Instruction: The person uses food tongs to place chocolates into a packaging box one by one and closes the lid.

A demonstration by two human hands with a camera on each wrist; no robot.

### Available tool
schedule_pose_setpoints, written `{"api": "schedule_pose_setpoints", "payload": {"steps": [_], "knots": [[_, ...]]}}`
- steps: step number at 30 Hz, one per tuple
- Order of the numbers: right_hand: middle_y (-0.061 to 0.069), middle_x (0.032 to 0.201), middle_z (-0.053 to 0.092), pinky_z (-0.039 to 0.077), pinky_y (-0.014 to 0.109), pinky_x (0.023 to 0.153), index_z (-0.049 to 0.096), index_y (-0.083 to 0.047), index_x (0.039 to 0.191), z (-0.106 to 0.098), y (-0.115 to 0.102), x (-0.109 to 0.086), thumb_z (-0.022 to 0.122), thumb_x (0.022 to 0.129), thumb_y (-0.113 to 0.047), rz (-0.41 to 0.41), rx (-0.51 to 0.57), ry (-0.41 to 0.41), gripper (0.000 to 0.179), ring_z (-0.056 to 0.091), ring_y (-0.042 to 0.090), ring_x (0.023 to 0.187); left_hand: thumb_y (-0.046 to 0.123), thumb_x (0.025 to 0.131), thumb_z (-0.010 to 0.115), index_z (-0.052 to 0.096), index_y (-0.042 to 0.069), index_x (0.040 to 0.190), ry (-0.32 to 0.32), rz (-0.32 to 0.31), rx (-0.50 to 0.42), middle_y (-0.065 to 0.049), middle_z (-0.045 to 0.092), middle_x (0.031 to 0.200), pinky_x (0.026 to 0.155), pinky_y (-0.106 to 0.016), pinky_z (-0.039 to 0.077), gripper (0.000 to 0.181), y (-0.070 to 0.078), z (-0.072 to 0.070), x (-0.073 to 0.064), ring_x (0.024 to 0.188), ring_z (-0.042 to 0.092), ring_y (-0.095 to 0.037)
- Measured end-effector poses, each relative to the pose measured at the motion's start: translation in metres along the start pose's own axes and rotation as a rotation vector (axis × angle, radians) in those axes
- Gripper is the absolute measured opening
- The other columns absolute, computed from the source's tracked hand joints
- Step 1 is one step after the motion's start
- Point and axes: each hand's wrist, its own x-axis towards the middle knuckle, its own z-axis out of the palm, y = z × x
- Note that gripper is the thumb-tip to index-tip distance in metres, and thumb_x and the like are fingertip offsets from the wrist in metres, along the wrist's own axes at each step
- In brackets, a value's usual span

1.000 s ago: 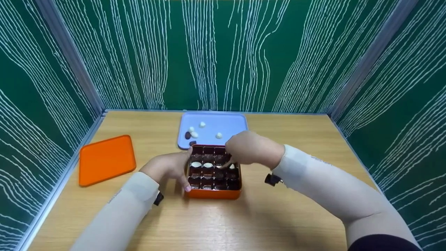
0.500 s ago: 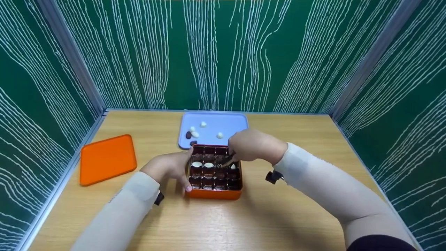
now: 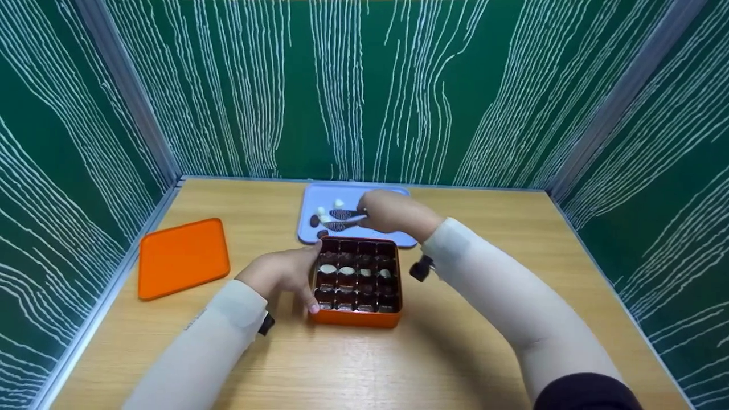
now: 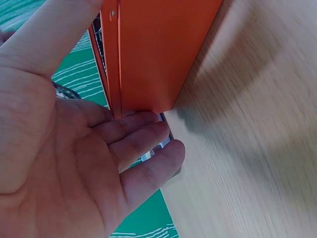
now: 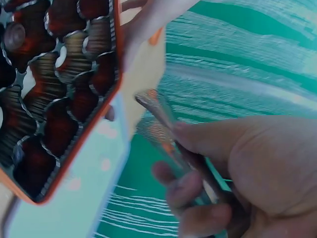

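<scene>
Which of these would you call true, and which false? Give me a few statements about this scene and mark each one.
1. The left hand touches the box. True.
2. The orange lid covers the box. False: the lid lies apart from it, on the table.
3. The right hand holds tongs. True.
4. The tray behind the box is red. False: the tray is blue.
5. White sweets sit in a row inside the box. True.

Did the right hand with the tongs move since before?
Yes. Measured against the light-blue tray, the right hand has moved left and farther from the person, taking the tongs from the orange box toward the tray.
</scene>
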Motion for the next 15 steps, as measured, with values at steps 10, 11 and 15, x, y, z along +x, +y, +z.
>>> {"api": "schedule_pose_setpoints", "payload": {"steps": [10, 11, 15], "knots": [[0.001, 0.082, 0.068, 0.055, 0.036, 0.072, 0.085, -0.004, 0.101, 0.032, 0.004, 0.051, 0.073, 0.107, -0.021, 0.060, 0.027, -0.019, 0.021, 0.057, 0.018, 0.072, 0.042, 0.062, 0.110, -0.004, 0.009, 0.182, -0.016, -0.006, -0.034, -0.021, 0.007, 0.191, 0.147, -0.056, 0.013, 0.169, 0.001, 0.001, 0.000, 0.177, 0.016, -0.041], [0.001, 0.083, 0.068, 0.057, 0.037, 0.074, 0.084, -0.005, 0.101, 0.034, 0.003, 0.053, 0.073, 0.107, -0.021, 0.066, 0.024, -0.029, 0.021, 0.057, 0.019, 0.073, 0.042, 0.062, 0.110, -0.005, 0.009, 0.182, -0.017, -0.007, -0.034, -0.021, 0.007, 0.191, 0.147, -0.056, 0.013, 0.169, 0.001, 0.001, 0.000, 0.177, 0.016, -0.041], [0.002, 0.087, 0.071, 0.063, 0.043, 0.084, 0.081, -0.008, 0.097, 0.040, -0.002, 0.061, 0.074, 0.108, -0.024, 0.104, 0.006, -0.051, 0.021, 0.059, 0.020, 0.077, 0.042, 0.063, 0.110, -0.005, 0.009, 0.182, -0.010, 0.000, -0.037, -0.022, 0.008, 0.191, 0.147, -0.057, 0.015, 0.169, -0.002, 0.000, 0.000, 0.177, 0.018, -0.041]]}}
